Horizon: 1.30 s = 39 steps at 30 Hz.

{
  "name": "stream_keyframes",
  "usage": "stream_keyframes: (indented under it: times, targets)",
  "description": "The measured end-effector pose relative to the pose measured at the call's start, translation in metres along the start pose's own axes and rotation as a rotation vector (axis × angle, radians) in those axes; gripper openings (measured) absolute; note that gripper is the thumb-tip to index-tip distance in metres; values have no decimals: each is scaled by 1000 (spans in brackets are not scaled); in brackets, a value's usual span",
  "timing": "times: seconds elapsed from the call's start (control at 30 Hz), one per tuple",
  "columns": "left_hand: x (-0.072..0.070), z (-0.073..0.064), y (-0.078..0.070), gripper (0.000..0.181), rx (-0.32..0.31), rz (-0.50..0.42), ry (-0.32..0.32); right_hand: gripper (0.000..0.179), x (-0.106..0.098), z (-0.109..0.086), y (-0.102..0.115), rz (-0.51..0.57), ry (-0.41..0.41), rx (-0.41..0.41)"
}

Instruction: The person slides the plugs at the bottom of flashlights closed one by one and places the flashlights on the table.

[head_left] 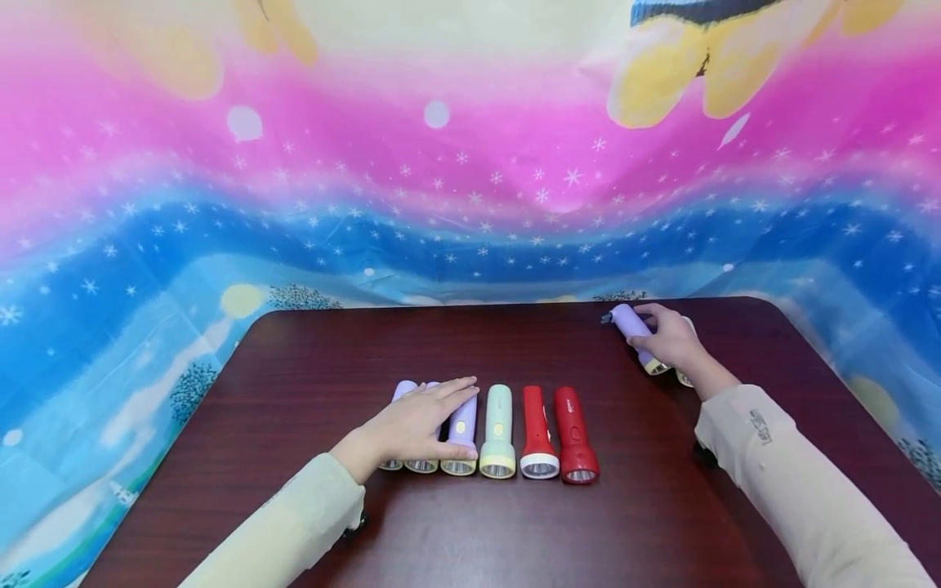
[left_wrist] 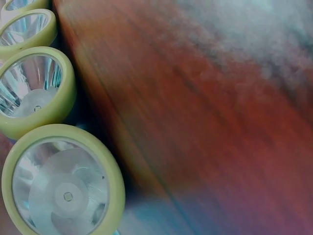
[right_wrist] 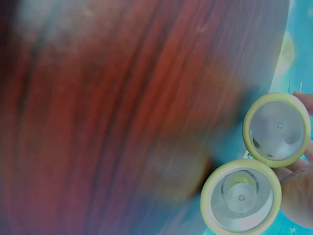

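Near the back right of the table, my right hand (head_left: pixel 672 339) grips a purple flashlight (head_left: pixel 631 321) with a pale yellow rim. Small dark prongs stick out of its tail end. A second flashlight (head_left: pixel 685 379) lies against it, mostly hidden by the hand; in the right wrist view two yellow-rimmed lenses (right_wrist: pixel 241 198) touch. My left hand (head_left: pixel 412 420) rests flat with extended fingers over several purple flashlights (head_left: pixel 461 425). To their right lie a mint green flashlight (head_left: pixel 498 420), a red flashlight with white rim (head_left: pixel 535 416) and an all-red flashlight (head_left: pixel 571 416), lenses toward me.
The dark wooden table (head_left: pixel 470 531) has rounded back corners. A colourful cloth (head_left: pixel 470 196) with snowflakes hangs behind and around it. In the left wrist view, a row of yellow-rimmed lenses (left_wrist: pixel 68 196) runs along the left side.
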<state>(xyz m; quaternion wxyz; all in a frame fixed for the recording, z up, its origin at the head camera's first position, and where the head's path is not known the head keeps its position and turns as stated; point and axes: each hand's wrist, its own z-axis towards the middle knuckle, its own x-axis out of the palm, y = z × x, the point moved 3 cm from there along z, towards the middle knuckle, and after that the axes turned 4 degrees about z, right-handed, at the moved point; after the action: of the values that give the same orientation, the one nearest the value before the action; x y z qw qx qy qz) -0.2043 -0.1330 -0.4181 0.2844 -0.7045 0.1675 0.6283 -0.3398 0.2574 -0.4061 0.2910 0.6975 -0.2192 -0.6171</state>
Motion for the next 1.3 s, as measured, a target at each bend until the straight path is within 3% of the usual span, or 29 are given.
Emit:
stream_keyframes:
  times: [0.53, 0.97, 1.3]
  targets:
    - [0, 1, 3, 98, -13, -7, -10, 68, 1, -14, 12, 110, -75, -76]
    - [2, 1, 0, 98, -11, -18, 5, 69, 4, -29, 19, 153, -90, -88]
    - [2, 1, 1, 98, 0, -11, -1, 73, 6, -43, 26, 201, -55, -96]
